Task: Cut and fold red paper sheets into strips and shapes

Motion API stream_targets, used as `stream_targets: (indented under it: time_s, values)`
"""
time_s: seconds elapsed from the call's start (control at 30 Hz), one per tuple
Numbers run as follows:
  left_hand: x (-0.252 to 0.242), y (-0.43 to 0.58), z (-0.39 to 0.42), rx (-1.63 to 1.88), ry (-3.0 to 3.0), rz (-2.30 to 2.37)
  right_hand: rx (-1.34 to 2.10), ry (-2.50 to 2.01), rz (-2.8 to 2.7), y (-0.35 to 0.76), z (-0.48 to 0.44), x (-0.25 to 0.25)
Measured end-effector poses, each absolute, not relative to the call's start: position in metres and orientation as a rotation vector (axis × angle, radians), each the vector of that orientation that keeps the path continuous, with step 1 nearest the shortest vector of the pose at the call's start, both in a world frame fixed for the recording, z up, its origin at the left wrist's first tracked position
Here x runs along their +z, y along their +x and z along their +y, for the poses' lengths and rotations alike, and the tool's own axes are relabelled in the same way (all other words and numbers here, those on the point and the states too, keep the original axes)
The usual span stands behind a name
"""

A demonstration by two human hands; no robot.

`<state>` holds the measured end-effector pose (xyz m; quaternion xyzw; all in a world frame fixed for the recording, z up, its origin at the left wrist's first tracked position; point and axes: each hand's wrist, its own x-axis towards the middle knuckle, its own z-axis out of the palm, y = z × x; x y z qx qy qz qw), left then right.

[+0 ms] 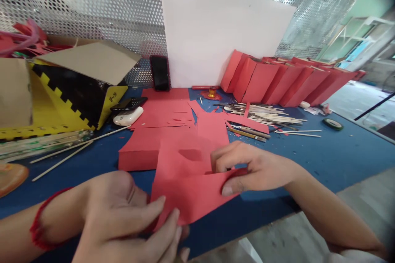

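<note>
A sheet of red paper (188, 197) with its near part folded up lies between my hands at the front of the blue table. My left hand (132, 213), below a red string bracelet (38, 222), grips the sheet's left end, with some fingertips hidden under it. At the right end, my right hand (247, 166) pinches the folded edge, thumb in front and fingers behind. More red paper (138, 144) lies just beyond, partly under the held sheet, with cut strips and a torn-looking edge.
Several red paper boxes (256, 78) stand at the back right, before a white board (216, 28). Thin sticks (262, 113) lie near them. A phone (160, 72) leans at the back; a yellow-black carton (77, 90) and white case (128, 116) sit left.
</note>
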<state>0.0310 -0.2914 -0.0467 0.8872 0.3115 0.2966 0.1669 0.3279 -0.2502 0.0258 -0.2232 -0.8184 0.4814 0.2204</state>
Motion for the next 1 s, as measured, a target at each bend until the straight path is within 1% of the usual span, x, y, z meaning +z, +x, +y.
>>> stream_targets:
  time_s: [0.07,0.17,0.27,0.3,0.33,0.47,0.53,0.77,1.0]
  values:
    - [-0.046,0.028,-0.298,0.918,2.669,0.741,1.078,-0.686,-2.43,0.326,-0.254,0.028]
    - [-0.037,0.017,-0.297,1.097,2.758,0.703,0.947,-0.842,-2.639,0.317,-0.258,0.019]
    - [-0.027,0.005,-0.279,0.979,2.706,0.602,0.998,-0.943,-2.73,0.308,-0.256,0.004]
    - [-0.026,0.003,-0.272,0.955,2.663,0.631,1.029,-0.96,-2.727,0.305,-0.255,0.001]
    - [-0.026,0.003,-0.265,0.979,2.574,0.802,1.061,-0.974,-2.716,0.304,-0.254,-0.002]
    - [-0.036,0.009,-0.255,0.629,2.287,0.996,1.109,-1.075,-2.672,0.3,-0.252,-0.006]
    - [-0.039,0.013,-0.257,0.542,2.201,1.027,1.081,-1.132,-2.642,0.3,-0.254,-0.009]
    - [-0.042,0.015,-0.258,0.614,1.999,1.081,1.02,-1.202,-2.6,0.3,-0.255,-0.02]
    - [-0.044,0.018,-0.261,0.607,2.074,1.139,1.029,-1.292,-2.615,0.303,-0.254,-0.016]
